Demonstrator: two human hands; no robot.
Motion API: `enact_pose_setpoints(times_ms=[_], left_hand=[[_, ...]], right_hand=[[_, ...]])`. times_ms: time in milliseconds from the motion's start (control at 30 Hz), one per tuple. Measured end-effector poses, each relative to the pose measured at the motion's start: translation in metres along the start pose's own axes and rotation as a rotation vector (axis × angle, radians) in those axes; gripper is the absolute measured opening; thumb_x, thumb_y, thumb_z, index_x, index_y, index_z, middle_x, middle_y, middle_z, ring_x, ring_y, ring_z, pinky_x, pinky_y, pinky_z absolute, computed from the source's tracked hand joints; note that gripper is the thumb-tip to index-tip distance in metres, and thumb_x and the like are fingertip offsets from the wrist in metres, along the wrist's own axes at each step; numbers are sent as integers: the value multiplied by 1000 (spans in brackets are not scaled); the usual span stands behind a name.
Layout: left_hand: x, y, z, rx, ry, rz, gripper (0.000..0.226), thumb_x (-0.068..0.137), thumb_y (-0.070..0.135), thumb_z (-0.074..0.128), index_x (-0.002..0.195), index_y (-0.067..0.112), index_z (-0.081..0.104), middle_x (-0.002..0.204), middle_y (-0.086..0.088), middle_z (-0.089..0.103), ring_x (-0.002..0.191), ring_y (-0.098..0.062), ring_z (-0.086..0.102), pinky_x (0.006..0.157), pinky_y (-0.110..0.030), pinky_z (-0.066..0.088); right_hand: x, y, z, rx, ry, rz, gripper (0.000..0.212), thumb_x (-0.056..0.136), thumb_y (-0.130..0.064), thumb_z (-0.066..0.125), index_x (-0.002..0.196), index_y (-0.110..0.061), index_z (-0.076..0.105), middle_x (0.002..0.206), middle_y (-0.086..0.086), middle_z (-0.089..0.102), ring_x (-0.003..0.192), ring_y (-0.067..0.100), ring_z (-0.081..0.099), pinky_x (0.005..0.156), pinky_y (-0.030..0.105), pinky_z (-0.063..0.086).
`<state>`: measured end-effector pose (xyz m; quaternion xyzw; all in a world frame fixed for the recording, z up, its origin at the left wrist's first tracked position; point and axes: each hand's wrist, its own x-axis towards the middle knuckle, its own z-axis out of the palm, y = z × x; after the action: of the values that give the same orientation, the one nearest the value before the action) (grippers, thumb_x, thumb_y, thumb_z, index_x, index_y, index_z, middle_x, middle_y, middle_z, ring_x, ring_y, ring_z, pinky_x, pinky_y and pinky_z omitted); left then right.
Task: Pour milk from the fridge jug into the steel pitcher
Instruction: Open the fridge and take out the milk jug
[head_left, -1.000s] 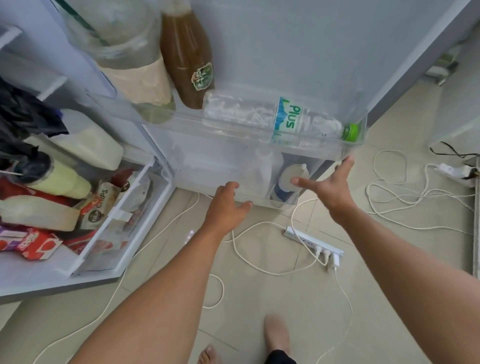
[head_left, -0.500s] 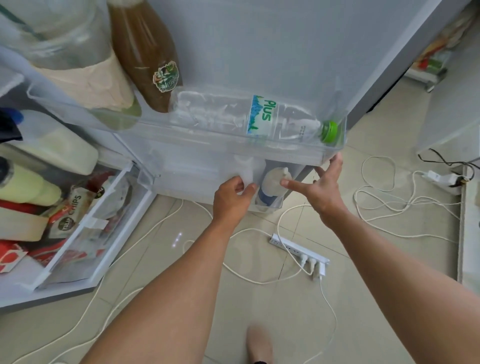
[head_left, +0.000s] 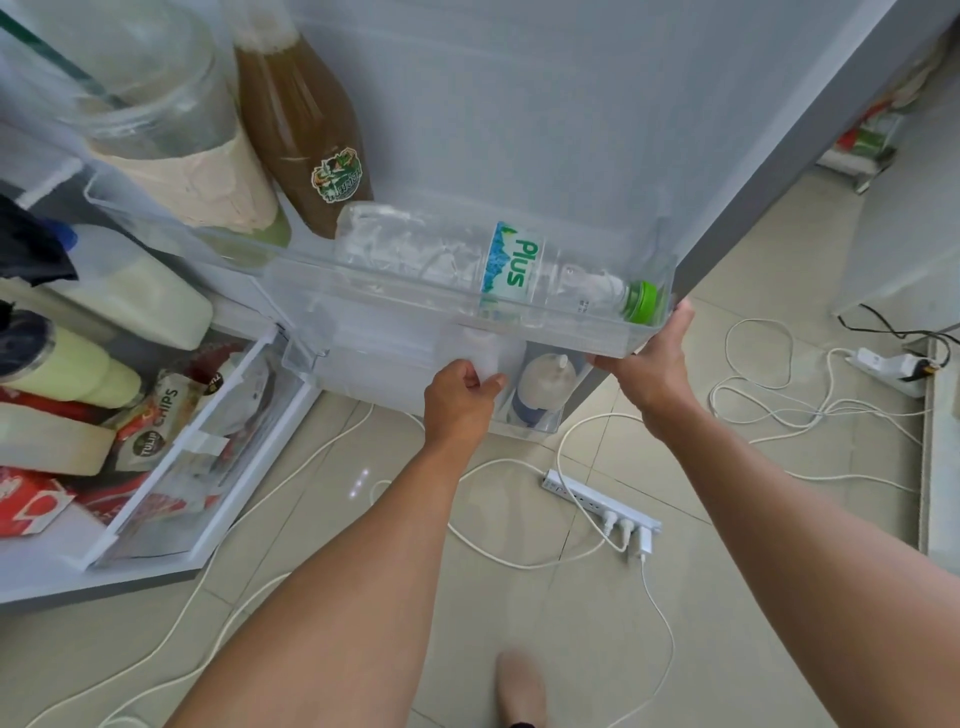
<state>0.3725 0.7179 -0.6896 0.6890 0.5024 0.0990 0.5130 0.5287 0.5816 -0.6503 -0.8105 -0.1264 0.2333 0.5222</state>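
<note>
The left hand (head_left: 457, 400) is curling its fingers round the frosted white plastic jug (head_left: 493, 353), which is standing in the clear bottom door bin (head_left: 543, 426). The right hand (head_left: 649, 369), well apart, is touching the transparent door shelf (head_left: 415, 322) corner, thumb upright and fingers hidden, so I cannot tell whether it is gripping.

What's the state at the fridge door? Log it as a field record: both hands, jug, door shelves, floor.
left hand: fingers curled at the whitish jug, grip partly hidden
right hand: thumb against the end of the upper door shelf, fingers hidden beneath it
whitish jug: standing in the lower door bin, beside a blue-labelled bottle
upper door shelf: water bottle lying on its side, cap toward the right hand; brown bottle upright
floor: power strip with white cables
steel pitcher: not in view
</note>
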Motion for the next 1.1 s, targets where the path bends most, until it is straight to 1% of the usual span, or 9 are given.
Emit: enact_pose_setpoints(times_ms=[133, 267, 400, 467, 600, 733, 833, 967, 1100], left_hand=[[-4, -1, 2, -59, 44, -36, 32, 93, 23, 69, 76, 10, 45, 68, 5, 47, 60, -9, 44, 51, -16, 34], [-8, -6, -2, -140, 100, -64, 32, 95, 19, 65, 75, 12, 41, 69, 5, 45, 60, -10, 44, 50, -13, 32], [-14, -10, -13, -219, 160, -84, 27, 95, 18, 65, 79, 9, 45, 70, 4, 45, 60, -7, 43, 50, -10, 34], [-18, -10, -19, -262, 193, -92, 24, 95, 18, 65, 82, 6, 48, 71, 3, 46, 61, -10, 43, 52, -9, 37], [-28, -9, -34, -329, 244, -104, 25, 94, 19, 66, 82, 6, 48, 71, 1, 46, 64, -16, 43, 61, -25, 39], [-44, -4, -50, -339, 271, -77, 27, 94, 17, 66, 79, 8, 45, 68, 3, 41, 59, -13, 39, 60, -25, 36], [-57, 0, -61, -332, 279, -49, 29, 93, 17, 66, 77, 9, 44, 68, 3, 41, 59, -12, 38, 59, -25, 35], [-81, 3, -82, -348, 293, -32, 25, 94, 16, 65, 78, 9, 47, 70, 3, 43, 61, -12, 40, 60, -24, 36], [-110, -8, -103, -337, 299, -53, 23, 95, 15, 63, 86, -4, 54, 73, 0, 51, 64, -13, 47, 64, -26, 41]], right_hand=[[-1, -6, -4, -47, 7, 39, 120, 39, -42, 92, 137, -28, 24, 139, -1, 45, 128, 22, 50, 99, 51, 54], [-4, -4, -7, -94, -6, 25, 112, 33, -48, 90, 126, -32, 29, 134, 1, 43, 123, 21, 49, 100, 50, 53], [-13, -4, -6, -106, 0, 16, 111, 36, -45, 94, 125, -34, 29, 131, 1, 43, 120, 20, 50, 97, 50, 55], [-18, -7, -6, -97, -6, 15, 111, 45, -33, 98, 130, -28, 26, 131, 0, 44, 120, 20, 50, 100, 50, 53], [-26, -7, -7, -83, -33, 24, 104, 63, -12, 95, 134, -19, 20, 128, -4, 48, 120, 22, 53, 102, 51, 52], [-39, -7, -11, -101, -60, 53, 99, 63, -12, 96, 127, -24, 22, 121, -6, 50, 120, 24, 54, 101, 54, 51], [-52, -4, -14, -101, -80, 56, 99, 63, -14, 96, 130, -25, 23, 128, -3, 49, 121, 27, 54, 101, 56, 50], [-76, -5, -14, -120, -94, 38, 95, 63, -16, 95, 127, -31, 27, 131, -2, 50, 121, 22, 52, 104, 52, 48], [-108, -9, -13, -115, -109, 46, 81, 75, -13, 88, 128, -22, 29, 128, -3, 48, 111, 16, 51, 100, 44, 48]])
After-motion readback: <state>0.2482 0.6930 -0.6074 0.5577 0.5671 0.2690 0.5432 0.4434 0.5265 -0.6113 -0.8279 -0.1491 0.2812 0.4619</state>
